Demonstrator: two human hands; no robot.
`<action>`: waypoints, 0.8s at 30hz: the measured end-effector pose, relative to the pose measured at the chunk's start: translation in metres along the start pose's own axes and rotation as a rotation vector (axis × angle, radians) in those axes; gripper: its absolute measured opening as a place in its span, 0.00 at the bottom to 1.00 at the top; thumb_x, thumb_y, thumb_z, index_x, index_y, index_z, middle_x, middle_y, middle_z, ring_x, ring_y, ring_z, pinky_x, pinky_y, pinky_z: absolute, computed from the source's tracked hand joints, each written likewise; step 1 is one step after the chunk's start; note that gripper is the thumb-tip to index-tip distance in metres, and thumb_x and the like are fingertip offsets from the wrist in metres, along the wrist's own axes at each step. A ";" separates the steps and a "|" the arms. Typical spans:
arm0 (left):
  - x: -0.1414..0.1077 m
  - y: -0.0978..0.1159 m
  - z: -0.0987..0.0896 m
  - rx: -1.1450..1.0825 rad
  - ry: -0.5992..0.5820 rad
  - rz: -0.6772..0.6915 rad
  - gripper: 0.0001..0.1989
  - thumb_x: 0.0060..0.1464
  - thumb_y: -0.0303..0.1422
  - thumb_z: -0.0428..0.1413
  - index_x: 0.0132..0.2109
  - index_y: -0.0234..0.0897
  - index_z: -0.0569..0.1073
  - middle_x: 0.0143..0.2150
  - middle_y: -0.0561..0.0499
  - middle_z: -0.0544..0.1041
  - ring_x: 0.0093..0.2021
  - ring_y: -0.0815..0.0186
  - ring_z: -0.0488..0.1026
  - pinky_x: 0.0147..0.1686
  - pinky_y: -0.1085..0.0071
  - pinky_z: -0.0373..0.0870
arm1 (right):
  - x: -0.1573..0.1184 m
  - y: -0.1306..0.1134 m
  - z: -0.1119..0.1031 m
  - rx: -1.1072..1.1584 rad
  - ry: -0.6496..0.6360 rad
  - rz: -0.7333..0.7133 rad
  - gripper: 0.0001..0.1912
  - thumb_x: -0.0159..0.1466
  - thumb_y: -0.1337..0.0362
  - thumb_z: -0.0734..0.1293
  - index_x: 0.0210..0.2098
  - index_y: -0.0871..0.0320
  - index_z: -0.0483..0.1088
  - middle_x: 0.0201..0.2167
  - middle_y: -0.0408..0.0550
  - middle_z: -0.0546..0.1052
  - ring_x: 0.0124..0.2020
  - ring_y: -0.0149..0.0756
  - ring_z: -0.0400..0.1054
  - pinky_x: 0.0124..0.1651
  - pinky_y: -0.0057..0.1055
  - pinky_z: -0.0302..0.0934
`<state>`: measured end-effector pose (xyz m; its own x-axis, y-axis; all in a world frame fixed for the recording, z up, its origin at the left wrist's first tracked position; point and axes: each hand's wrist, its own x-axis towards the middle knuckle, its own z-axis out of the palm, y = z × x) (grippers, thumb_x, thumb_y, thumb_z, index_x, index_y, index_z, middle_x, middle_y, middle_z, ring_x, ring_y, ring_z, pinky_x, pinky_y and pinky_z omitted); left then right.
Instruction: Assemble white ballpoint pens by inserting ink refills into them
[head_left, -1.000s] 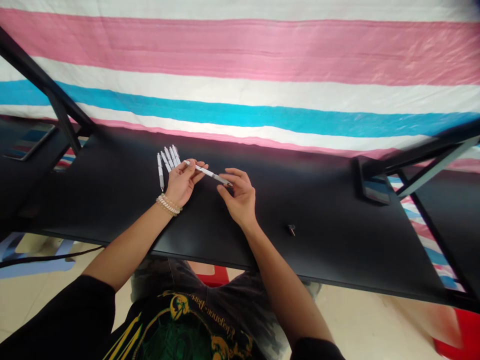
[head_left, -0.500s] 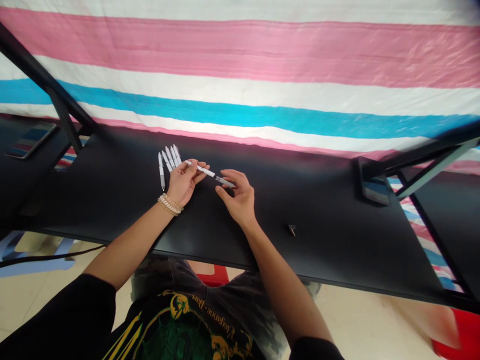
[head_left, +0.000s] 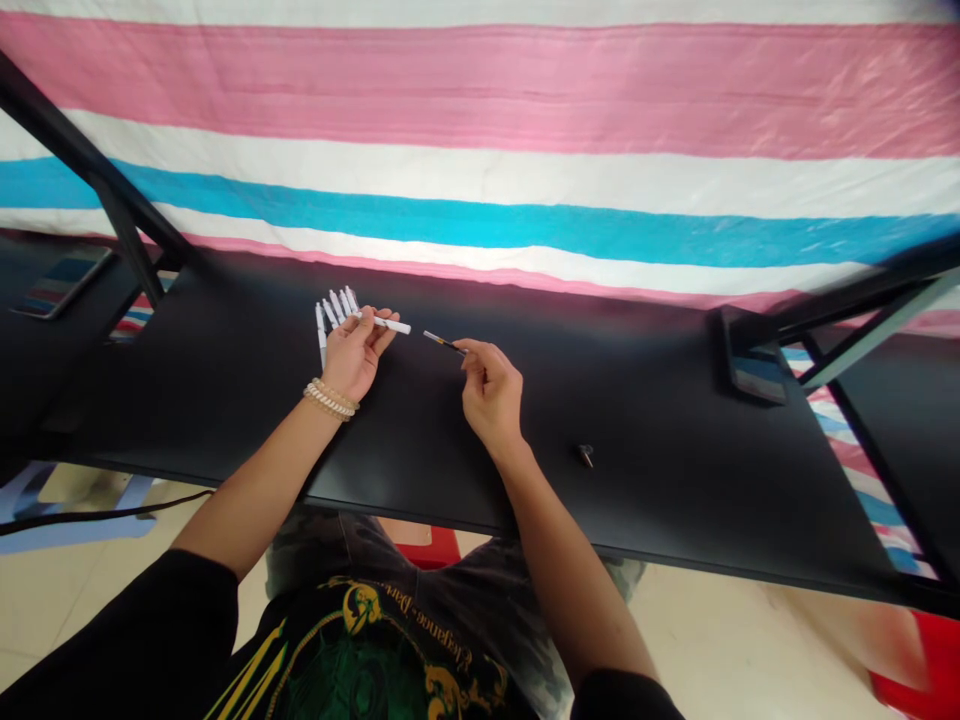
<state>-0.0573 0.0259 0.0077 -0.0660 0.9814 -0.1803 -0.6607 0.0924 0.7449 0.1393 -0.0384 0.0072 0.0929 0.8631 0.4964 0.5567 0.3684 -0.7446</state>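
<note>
White plastic catches my eye first in the head view: a pen barrel, pinched between the thumb and fingers of the left hand, one end pointing towards the right. Opposite it, I see the right hand closed narrow on a slim dark rod, with a pale end and a touch of orange. The two pieces are apart, both above the black table.

What would worry me most is that rod. It is gripped near one end, so a loose pinch could let it tilt or drop, and being thin it might roll towards the front edge. If the barrel's facing end is open, tipping it downwards could let any loose inner part slide out; I can't tell from here whether there is one. Bringing the pieces together at a slant could bend the rod or catch it on the rim.

The left hand is also very near the fanned white pens, partly covering them, so a careless wrist turn could scatter them. Beside the right forearm lies a small dark object, too small for me to identify; a wide elbow sweep could knock it away.
</note>
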 end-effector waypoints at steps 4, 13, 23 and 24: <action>0.002 0.006 -0.001 -0.083 0.026 -0.026 0.05 0.61 0.28 0.58 0.36 0.33 0.76 0.38 0.48 0.82 0.44 0.67 0.81 0.51 0.71 0.77 | 0.000 -0.004 -0.004 0.077 0.023 0.067 0.15 0.70 0.68 0.58 0.46 0.54 0.75 0.29 0.44 0.72 0.30 0.32 0.66 0.35 0.30 0.62; -0.011 0.002 0.007 -0.002 -0.110 -0.081 0.03 0.61 0.30 0.59 0.39 0.34 0.76 0.39 0.49 0.82 0.45 0.66 0.81 0.50 0.71 0.77 | -0.005 -0.011 0.007 0.039 -0.038 -0.098 0.17 0.69 0.72 0.56 0.46 0.54 0.75 0.30 0.46 0.72 0.33 0.35 0.67 0.39 0.33 0.63; -0.007 -0.001 0.003 0.051 -0.058 0.007 0.07 0.58 0.35 0.63 0.40 0.37 0.75 0.41 0.49 0.82 0.49 0.64 0.79 0.54 0.67 0.76 | -0.006 -0.014 0.006 0.020 0.013 -0.085 0.17 0.70 0.71 0.55 0.46 0.53 0.74 0.30 0.46 0.73 0.34 0.37 0.67 0.40 0.36 0.64; -0.006 0.000 0.002 0.046 -0.054 0.014 0.07 0.58 0.35 0.63 0.40 0.37 0.75 0.41 0.49 0.82 0.49 0.64 0.79 0.54 0.67 0.76 | -0.006 -0.014 0.005 0.023 0.024 -0.076 0.17 0.70 0.71 0.56 0.46 0.52 0.74 0.30 0.46 0.73 0.34 0.37 0.67 0.41 0.36 0.64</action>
<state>-0.0551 0.0201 0.0105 -0.0334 0.9903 -0.1352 -0.6251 0.0849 0.7760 0.1269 -0.0467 0.0120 0.0709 0.8239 0.5623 0.5436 0.4408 -0.7143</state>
